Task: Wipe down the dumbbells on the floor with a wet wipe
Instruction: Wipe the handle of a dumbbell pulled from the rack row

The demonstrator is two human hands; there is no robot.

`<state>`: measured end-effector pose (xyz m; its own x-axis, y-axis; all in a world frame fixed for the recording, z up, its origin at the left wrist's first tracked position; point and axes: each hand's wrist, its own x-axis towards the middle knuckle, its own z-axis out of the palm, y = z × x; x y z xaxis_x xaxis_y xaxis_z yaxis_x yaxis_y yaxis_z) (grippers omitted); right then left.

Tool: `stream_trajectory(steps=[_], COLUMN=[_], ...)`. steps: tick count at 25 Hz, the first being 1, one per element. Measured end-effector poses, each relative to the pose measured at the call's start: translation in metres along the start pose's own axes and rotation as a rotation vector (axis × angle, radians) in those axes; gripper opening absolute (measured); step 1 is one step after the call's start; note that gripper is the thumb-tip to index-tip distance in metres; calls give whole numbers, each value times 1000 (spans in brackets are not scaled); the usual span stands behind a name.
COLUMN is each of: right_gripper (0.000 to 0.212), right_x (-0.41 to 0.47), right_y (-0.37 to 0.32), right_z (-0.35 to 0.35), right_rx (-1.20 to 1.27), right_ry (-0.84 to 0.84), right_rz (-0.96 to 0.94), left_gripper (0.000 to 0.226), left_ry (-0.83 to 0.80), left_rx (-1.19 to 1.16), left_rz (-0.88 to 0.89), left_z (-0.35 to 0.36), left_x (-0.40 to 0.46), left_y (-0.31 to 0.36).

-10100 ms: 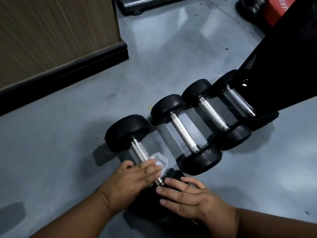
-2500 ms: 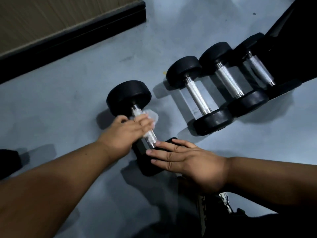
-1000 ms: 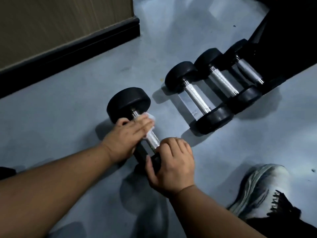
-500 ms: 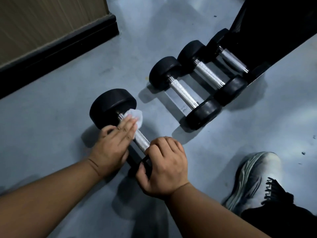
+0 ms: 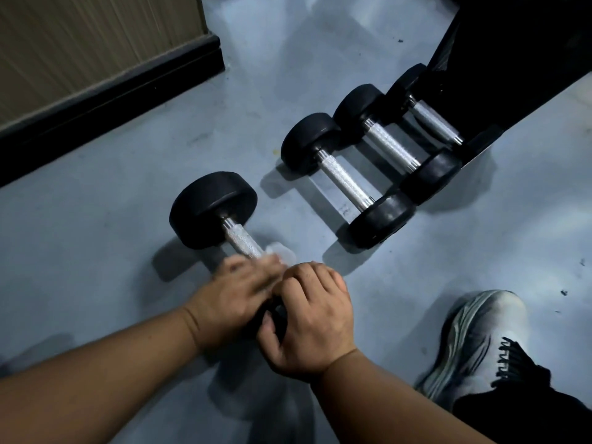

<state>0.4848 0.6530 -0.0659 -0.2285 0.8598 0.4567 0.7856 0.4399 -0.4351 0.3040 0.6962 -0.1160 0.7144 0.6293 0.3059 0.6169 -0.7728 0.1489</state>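
The nearest dumbbell, black heads with a knurled steel handle, lies on the grey floor. My left hand holds a white wet wipe wrapped on the near part of the handle; the hand is blurred. My right hand grips the dumbbell's near head, which is almost wholly hidden beneath both hands. Three more dumbbells lie side by side to the right: a second, a third and a fourth, partly under a black bench.
A wood-panelled wall with a black skirting runs along the upper left. A black bench or frame fills the upper right. My shoe and dark trouser leg stand at the lower right.
My left hand has slid the wipe down the handle from the far head toward the near head, against my right hand. The right hand keeps its grip on the near head.
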Motion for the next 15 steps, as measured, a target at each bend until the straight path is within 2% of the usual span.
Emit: stream_trajectory(steps=[2,3,5,7,10,12,15], right_gripper=[25,25,24,24,26,26,24], right_x=[0,0,0,0,0,-1,-2], right_y=[1,1,1,2,1,0,-2], right_z=[0,1,1,0,0,1,1], right_rx=[-1,-5,-13,-15,-4,-14,-37], right_ry=[-6,-7,-10,-8,-1,0,4], right_rz=[-4,0,10,13,-5,-10,-3], left_gripper=[39,42,50,57,46,43,62], left_ry=[-24,-45,-19,13,-1,-54,-63], left_rx=[-3,27,99,109,-15,3,102], left_rz=[82,69,-64,-144,12,59,-143], left_z=[-2,-6,-15,-11,7,-1,-18], left_x=[-2,1,6,4,-7,-8,-3], left_y=[-6,-21,-49,-42,5,-12,-52])
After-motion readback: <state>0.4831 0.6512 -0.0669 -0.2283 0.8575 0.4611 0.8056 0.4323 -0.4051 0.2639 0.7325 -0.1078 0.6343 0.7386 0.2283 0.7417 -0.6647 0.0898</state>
